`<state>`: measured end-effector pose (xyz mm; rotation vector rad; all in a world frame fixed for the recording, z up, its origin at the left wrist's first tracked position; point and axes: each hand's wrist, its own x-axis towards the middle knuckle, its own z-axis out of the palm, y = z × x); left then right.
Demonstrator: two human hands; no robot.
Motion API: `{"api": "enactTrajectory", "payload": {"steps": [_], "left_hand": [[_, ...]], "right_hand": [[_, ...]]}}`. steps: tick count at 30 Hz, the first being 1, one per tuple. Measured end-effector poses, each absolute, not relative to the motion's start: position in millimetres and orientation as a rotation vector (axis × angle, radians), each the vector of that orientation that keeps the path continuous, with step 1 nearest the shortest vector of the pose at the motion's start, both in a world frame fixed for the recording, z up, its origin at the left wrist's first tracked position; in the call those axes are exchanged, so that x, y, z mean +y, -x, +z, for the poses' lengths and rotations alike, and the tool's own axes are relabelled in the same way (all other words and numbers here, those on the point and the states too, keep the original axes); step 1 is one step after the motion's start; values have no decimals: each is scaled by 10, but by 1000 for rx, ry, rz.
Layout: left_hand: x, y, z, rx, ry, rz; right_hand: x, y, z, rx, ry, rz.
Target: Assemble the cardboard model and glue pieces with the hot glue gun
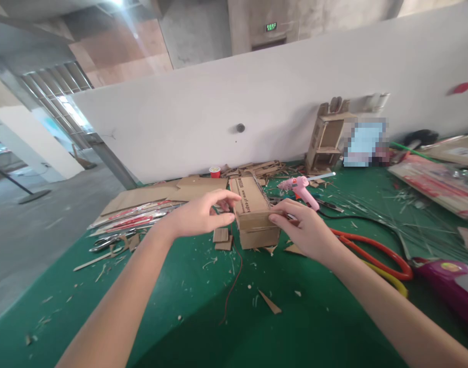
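Observation:
A small box built of cardboard (pixel 253 197), with printed lettering on its top, stands in front of me on the green table. Along its front upper edge lies a cardboard strip (pixel 255 220). My right hand (pixel 305 225) pinches the right end of that strip between thumb and fingers. At the box's left front corner is my left hand (pixel 201 214), thumb and index finger apart; whether the fingertips touch the card I cannot tell. Small cardboard squares (pixel 221 238) lie below the left hand. A pink glue gun (pixel 303 190) with a glue stick in it rests behind the right hand.
Scissors (pixel 109 243) and bagged sticks (pixel 142 217) lie left, with flat cardboard sheets (pixel 188 189) behind. Orange-handled pliers or cutters (pixel 383 255) and a purple object (pixel 452 286) are at right. A cardboard tower (pixel 326 138) stands by the white partition (pixel 180 122). Scraps litter the table.

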<state>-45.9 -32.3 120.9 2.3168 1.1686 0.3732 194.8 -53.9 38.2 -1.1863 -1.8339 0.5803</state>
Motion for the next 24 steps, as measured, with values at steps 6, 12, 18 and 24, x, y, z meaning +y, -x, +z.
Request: {"api": "enactTrajectory", "payload": {"steps": [6,12,18,24], "left_hand": [[-484,248,1218,1210,-2420,348],[-442,239,1140,1219,-2412,351],[-459,236,1157,1241,-2402,337],[-456,245,1142,1228,-2378,345]], "right_hand": [[-547,-1951,412,-1856,1167,577],[-557,-1952,421,-1877,1170,570],[-555,-1945,415,-1866,1188,583],[-569,-1930,438,-1867,1202,553]]}}
